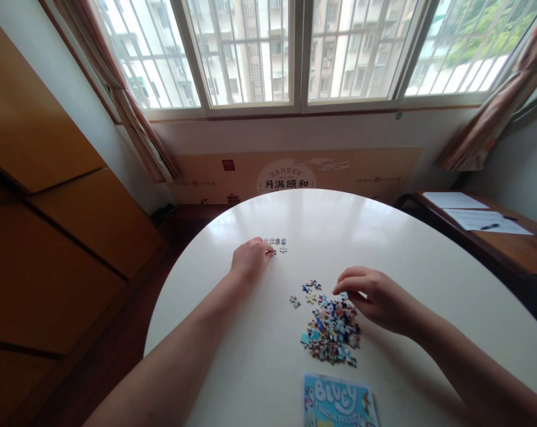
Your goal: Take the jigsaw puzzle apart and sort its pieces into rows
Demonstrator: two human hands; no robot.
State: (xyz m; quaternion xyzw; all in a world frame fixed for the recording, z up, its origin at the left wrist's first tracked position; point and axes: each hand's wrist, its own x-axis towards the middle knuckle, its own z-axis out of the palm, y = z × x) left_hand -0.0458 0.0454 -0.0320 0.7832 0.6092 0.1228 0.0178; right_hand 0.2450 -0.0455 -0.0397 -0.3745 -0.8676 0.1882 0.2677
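Note:
On the far left part of the table, my left hand (249,261) has its fingertips together on a small puzzle piece (274,253) at the tabletop. A short row of puzzle pieces (276,241) lies just beyond it, and another loose piece (283,250) is to its right. My right hand (370,292) hovers at the upper right edge of a heap of mixed puzzle pieces (333,332). Its thumb and fingers are bent but apart, with no piece visible between them. A few single pieces, including a greenish one (294,302), are scattered beside the heap.
A blue Bluey box or booklet (339,400) lies at the near edge of view on the round white table (406,237). Papers and pens (488,220) rest on a brown side table at right. Wooden cabinets (50,237) stand left, with a barred window ahead.

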